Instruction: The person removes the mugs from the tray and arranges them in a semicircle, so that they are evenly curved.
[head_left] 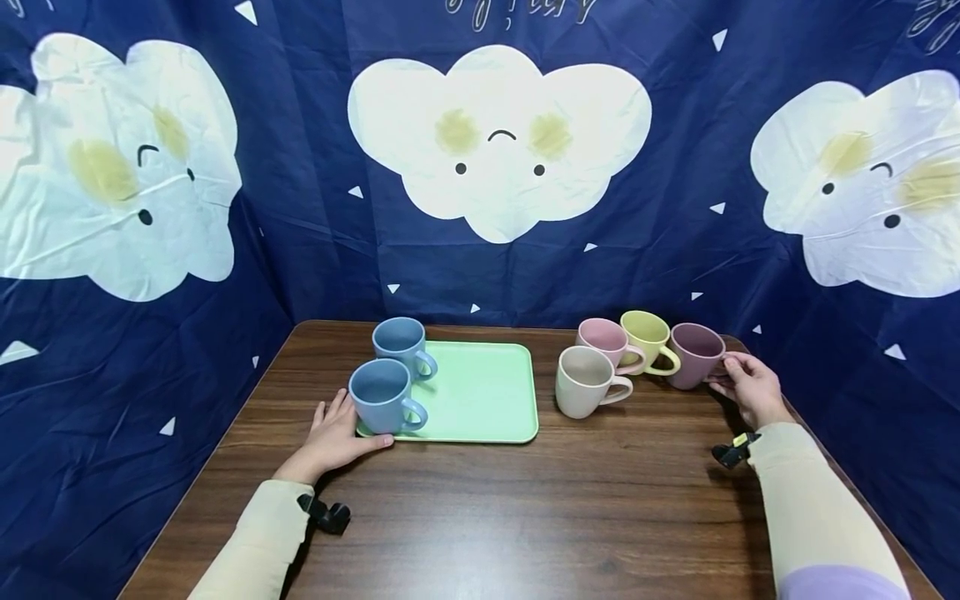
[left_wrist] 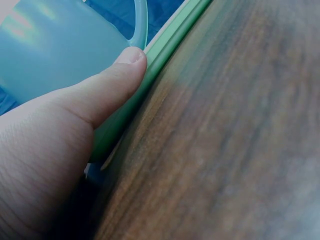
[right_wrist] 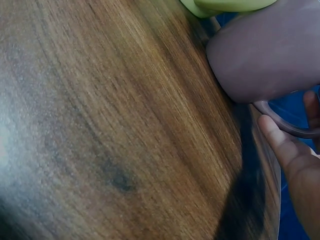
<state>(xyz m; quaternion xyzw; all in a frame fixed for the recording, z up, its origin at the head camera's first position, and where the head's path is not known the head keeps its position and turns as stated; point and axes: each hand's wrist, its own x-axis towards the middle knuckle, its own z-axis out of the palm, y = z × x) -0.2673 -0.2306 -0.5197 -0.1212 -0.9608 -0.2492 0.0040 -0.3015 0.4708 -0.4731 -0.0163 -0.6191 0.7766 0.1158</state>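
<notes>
Two blue mugs stand on the left side of a green tray [head_left: 483,392], one behind the other. My left hand [head_left: 330,437] rests at the tray's front left corner beside the nearer blue mug [head_left: 378,398], fingers spread. In the left wrist view its thumb [left_wrist: 117,82] lies along the tray's rim, in front of that mug. The farther blue mug [head_left: 397,340] is behind. At the right, my right hand [head_left: 752,392] pinches the handle of a mauve mug [head_left: 692,358]. The right wrist view shows the thumb [right_wrist: 280,140] against this handle [right_wrist: 287,125].
Left of the mauve mug stand a yellow mug [head_left: 643,329], a pink mug [head_left: 602,335] and, nearer the front, an off-white mug [head_left: 579,387], close together. All are on the brown wooden table [head_left: 525,517]. A blue curtain [head_left: 315,250] with printed clouds surrounds its back and sides.
</notes>
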